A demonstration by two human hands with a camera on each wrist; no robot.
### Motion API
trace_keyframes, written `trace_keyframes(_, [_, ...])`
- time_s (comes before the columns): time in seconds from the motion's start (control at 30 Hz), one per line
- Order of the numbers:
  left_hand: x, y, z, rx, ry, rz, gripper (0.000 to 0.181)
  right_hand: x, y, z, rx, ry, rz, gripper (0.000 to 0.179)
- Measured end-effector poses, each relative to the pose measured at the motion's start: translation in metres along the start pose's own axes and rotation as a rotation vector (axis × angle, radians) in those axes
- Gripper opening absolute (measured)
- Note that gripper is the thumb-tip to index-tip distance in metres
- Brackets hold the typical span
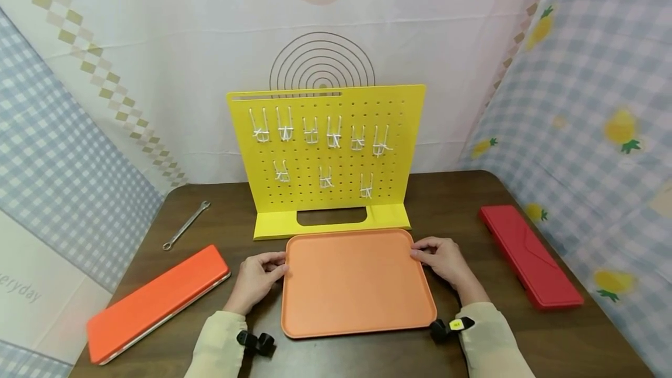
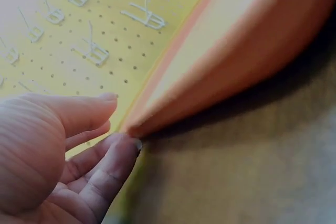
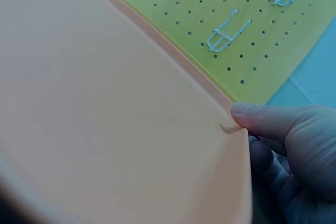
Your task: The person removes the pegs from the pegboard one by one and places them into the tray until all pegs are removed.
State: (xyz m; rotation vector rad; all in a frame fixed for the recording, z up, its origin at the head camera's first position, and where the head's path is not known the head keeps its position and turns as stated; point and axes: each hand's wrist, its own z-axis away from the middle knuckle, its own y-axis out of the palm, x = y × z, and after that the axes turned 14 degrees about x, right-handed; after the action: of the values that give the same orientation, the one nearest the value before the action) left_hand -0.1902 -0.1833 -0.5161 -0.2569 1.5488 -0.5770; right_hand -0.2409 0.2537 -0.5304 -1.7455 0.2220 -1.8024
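An orange rectangular tray (image 1: 357, 284) with a raised rim lies in front of a yellow pegboard (image 1: 325, 156) that bears several white wire hooks. At the tray's left edge is my left hand (image 1: 254, 279). Its fingertips touch the tray's corner from below, while the thumb stands apart from the rim in the left wrist view. My right hand (image 1: 445, 260) pinches the far right corner, thumb on top of the rim and fingers curled underneath. Whether the tray's underside touches the table cannot be told.
To the left lie a combination wrench (image 1: 186, 226) and a flat orange-red case (image 1: 157, 305). A flat red case (image 1: 530, 255) is near the right edge of the dark wooden table (image 1: 446, 203). Patterned cloths (image 1: 210, 74) hang behind and at both sides.
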Motion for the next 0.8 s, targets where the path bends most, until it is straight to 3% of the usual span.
trace_keyframes(0.3, [-0.036, -0.03, -0.007, -0.126, 0.132, -0.014, 0.023, 0.002, -0.001, -0.002, -0.001, -0.013, 0.0, 0.023])
trace_keyframes(0.6, [-0.081, -0.069, -0.035, -0.294, 0.214, 0.254, 0.022, 0.0, 0.0, -0.002, -0.003, -0.013, -0.003, 0.023])
trace_keyframes(0.8, [-0.1, -0.088, -0.062, -0.378, 0.278, 0.383, 0.025, 0.0, 0.0, 0.0, -0.005, -0.017, 0.003, 0.024])
